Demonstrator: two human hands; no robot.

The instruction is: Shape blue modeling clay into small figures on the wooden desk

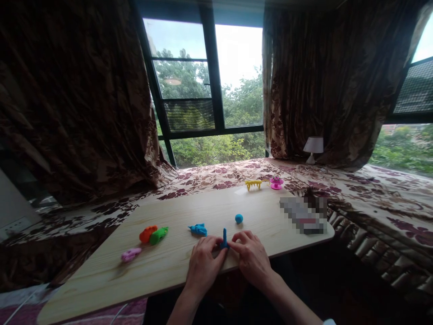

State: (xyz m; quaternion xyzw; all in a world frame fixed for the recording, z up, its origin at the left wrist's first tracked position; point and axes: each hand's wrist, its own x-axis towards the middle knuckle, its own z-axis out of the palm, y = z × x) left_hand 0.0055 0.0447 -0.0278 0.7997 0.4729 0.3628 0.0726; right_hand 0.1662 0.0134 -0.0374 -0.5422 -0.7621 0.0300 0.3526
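Between my hands, near the table's front edge, stands a small blue clay piece [224,238] with a thin upright stick and a wider base. My left hand [204,262] pinches the base from the left with thumb and forefinger. From the right, my right hand [251,255] presses its fingertips against the same base. A blue clay ball [238,219] lies just beyond my right hand. Left of it, beyond my left hand, sits an irregular blue clay lump [198,229] with a pointed end.
On the wooden table [111,275] at left lie orange clay [147,234], green clay [158,235] and pink clay [130,254]. A yellow figure [253,184] and a magenta stand [276,183] are at the far edge. A blurred flat object [304,215] lies right. A lamp [313,149] stands behind.
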